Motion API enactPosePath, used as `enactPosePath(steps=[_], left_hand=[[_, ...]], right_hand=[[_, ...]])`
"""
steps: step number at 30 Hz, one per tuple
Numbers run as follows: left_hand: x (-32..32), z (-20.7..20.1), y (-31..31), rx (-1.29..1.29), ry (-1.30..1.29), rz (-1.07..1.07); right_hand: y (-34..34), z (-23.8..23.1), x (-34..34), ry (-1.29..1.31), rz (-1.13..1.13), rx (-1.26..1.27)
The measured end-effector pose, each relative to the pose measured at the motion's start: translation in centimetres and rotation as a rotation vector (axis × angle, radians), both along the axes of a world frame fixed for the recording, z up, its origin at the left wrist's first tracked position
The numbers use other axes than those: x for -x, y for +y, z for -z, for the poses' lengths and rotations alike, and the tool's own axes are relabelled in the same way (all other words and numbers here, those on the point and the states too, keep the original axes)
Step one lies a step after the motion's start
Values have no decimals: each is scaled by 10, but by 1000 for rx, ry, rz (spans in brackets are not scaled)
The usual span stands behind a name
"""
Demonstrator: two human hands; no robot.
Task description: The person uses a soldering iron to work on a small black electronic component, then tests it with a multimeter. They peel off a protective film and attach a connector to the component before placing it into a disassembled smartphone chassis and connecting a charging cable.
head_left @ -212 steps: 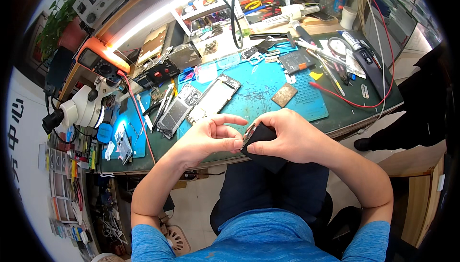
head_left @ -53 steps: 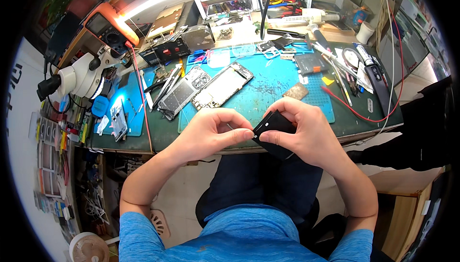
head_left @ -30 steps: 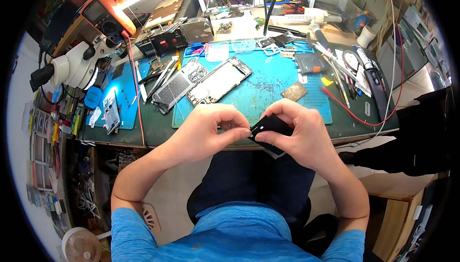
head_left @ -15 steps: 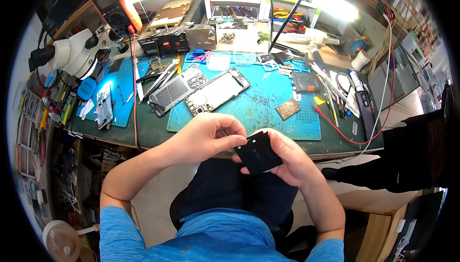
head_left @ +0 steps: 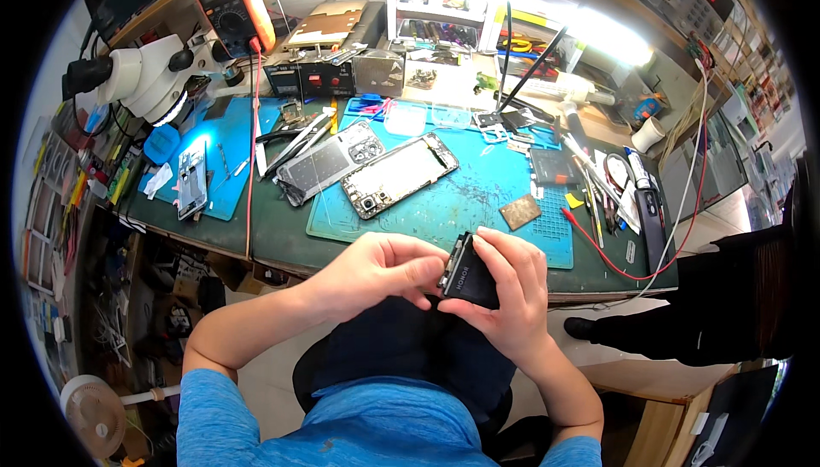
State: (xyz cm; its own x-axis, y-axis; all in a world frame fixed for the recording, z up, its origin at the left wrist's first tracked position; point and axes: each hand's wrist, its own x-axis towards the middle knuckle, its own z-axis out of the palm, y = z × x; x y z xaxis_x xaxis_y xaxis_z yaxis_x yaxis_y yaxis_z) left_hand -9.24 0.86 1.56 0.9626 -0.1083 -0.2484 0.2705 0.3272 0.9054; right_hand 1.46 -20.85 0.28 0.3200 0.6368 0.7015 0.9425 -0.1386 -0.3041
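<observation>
A flat black phone battery (head_left: 476, 281) is held above my lap, just off the front edge of the bench. My right hand (head_left: 517, 296) grips it, fingers over the far edge and thumb along the near one. A narrow strip with metallic parts runs down the battery's left edge. There my left hand (head_left: 380, 272) pinches with thumb and forefinger; the exact contact is partly hidden. Beyond my hands, an opened phone frame (head_left: 400, 175) rests on the blue mat (head_left: 470, 202). Beside it lies a phone back cover (head_left: 329, 164) with a camera cluster.
A small metal plate (head_left: 520, 211) and a dark square part (head_left: 553, 166) lie on the mat's right side. Farther right are tweezers, pens and a red cable (head_left: 598, 253). An orange multimeter (head_left: 229, 10) and a white microscope (head_left: 145, 83) stand at left. Someone's dark-clothed leg (head_left: 666, 318) is at right.
The battery has been turned, so its printed face and edge strip now show. My right fingers have shifted over its far edge. The whole view has moved slightly.
</observation>
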Motion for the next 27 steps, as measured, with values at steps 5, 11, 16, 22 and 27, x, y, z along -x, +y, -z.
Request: enactPosePath(steps=[5, 11, 16, 22, 27], left_hand=[[-2, 9, -8, -177, -179, -62], [-5, -14, 0, -312, -143, -88], [-8, -6, 7, -303, -191, -156], [-9, -4, 4, -478, -189, -213], [-12, -7, 11, -618, -225, -167]], right_hand=[[10, 2, 9, 78, 55, -74], [8, -3, -2, 809, -38, -64], [7, 0, -6, 1101, -141, -152], [5, 3, -7, 1043, -102, -100], [8, -1, -11, 1013, -46, -72]])
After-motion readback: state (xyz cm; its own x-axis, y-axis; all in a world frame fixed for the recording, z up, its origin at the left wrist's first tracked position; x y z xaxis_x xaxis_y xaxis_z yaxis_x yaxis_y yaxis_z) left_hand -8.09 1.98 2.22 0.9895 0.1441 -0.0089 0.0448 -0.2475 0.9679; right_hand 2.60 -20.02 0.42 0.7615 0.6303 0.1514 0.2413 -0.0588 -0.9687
